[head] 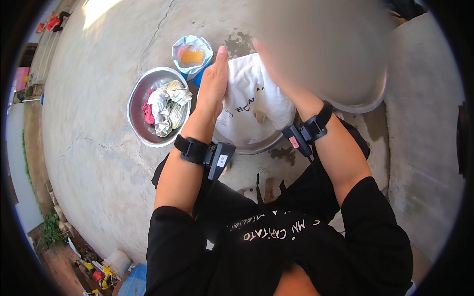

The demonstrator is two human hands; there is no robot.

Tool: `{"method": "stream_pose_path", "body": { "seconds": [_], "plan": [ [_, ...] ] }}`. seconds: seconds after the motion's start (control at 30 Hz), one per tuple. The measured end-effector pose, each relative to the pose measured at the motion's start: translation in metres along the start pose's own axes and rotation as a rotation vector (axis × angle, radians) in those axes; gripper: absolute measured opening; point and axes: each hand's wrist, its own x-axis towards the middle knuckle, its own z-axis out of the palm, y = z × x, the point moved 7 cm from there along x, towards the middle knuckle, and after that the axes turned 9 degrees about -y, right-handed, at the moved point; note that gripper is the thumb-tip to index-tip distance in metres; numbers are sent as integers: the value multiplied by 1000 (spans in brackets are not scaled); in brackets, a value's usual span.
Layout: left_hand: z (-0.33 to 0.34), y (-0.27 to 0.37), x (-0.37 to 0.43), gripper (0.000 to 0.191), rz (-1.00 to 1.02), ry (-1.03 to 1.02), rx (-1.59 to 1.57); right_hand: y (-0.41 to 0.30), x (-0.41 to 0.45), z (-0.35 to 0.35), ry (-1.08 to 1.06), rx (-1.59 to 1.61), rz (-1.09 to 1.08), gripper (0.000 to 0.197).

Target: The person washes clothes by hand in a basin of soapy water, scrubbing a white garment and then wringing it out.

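Note:
A wet white cloth garment (246,96) with dark printed letters spreads between my two hands, over a metal basin (255,150). My left hand (216,81) holds its left side, thumb pointing away from me and the other fingers hidden by the cloth. On the opposite side my right hand (276,76) grips the garment, with the thumb raised and most fingers out of sight. Part of the cloth hangs down into the basin. A black strap with a small device sits on each wrist.
To the left stands a metal basin (135,111) with crumpled white, pale and red cloths (159,107). Behind it is a light-blue bag (179,68) holding an orange block (192,57). Another metal basin (376,101) at right is mostly blurred. A concrete ledge (426,111) borders the right side.

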Motion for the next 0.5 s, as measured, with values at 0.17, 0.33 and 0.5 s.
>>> {"method": "stream_pose_path", "body": {
  "seconds": [0.17,0.33,0.5],
  "plan": [
    [11,-4,-18,41,24,-349,704,-15,-4,-15,-70,87,19,43],
    [-18,-53,-30,44,340,-95,1259,-16,-11,-13,1,265,43,41],
    [-54,-78,-7,34,-86,19,1102,13,-13,-4,17,157,147,38]
  ]
}}
